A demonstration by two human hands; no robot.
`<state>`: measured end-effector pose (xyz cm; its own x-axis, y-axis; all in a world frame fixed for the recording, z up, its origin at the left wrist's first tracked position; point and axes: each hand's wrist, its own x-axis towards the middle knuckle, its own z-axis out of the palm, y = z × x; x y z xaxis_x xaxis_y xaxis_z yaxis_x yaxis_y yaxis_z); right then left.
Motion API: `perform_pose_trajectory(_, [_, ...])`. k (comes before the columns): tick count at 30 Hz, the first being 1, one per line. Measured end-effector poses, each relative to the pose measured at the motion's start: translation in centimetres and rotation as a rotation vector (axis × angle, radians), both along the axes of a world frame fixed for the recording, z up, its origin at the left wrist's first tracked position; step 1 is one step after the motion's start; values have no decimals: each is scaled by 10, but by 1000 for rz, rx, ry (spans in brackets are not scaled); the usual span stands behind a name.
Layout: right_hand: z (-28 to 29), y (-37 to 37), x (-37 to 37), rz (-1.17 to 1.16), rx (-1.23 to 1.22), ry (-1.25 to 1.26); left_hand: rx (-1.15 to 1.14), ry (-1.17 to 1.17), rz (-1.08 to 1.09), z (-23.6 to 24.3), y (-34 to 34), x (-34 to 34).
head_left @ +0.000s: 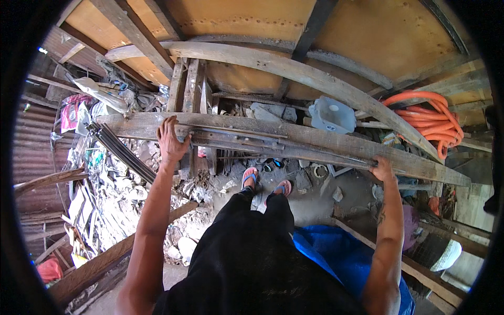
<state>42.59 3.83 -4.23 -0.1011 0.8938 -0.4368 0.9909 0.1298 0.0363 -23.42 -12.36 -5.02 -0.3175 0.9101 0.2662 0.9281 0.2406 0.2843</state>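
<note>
A long weathered wooden plank (pixel 294 139) stretches across in front of me at chest height, with a thin dark metal strip lying along it. My left hand (pixel 170 140) lies flat on the plank's left part, fingers spread over its top. At the plank's lower edge on the right, my right hand (pixel 382 169) grips the wood. Below, my feet in pink-and-blue flip-flops (pixel 251 177) stand on a dirt floor.
Orange coiled hose (pixel 433 118) hangs at the right. A grey plastic container (pixel 332 114) sits behind the plank. Rubble, scrap and corrugated sheets (pixel 37 142) crowd the left. A blue tarp (pixel 341 257) lies at lower right, and a wooden beam (pixel 113 257) slants at lower left.
</note>
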Motion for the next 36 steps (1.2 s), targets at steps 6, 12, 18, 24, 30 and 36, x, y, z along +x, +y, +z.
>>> perform_pose_trajectory(6, [3,3,-9,5,-25,-104,-135,10,-301,-6,9,-26])
perform_pose_trajectory(12, [2,-12,-17,84,123,-124,-149,-16,-305,-19,6,-34])
perform_pose_trajectory(18, [-21,-40,-12,-75,398,-81,2,-64,-410,-40,6,-40])
perform_pose_trajectory(24, [-48,-93,-5,-132,712,18,253,102,-436,-67,3,-45])
perform_pose_trajectory(30, [-42,-271,-96,-323,856,-155,404,46,-462,-89,11,-59])
perform_pose_trajectory(36, [-76,-386,-180,-576,840,-89,842,-151,-245,-52,-57,1])
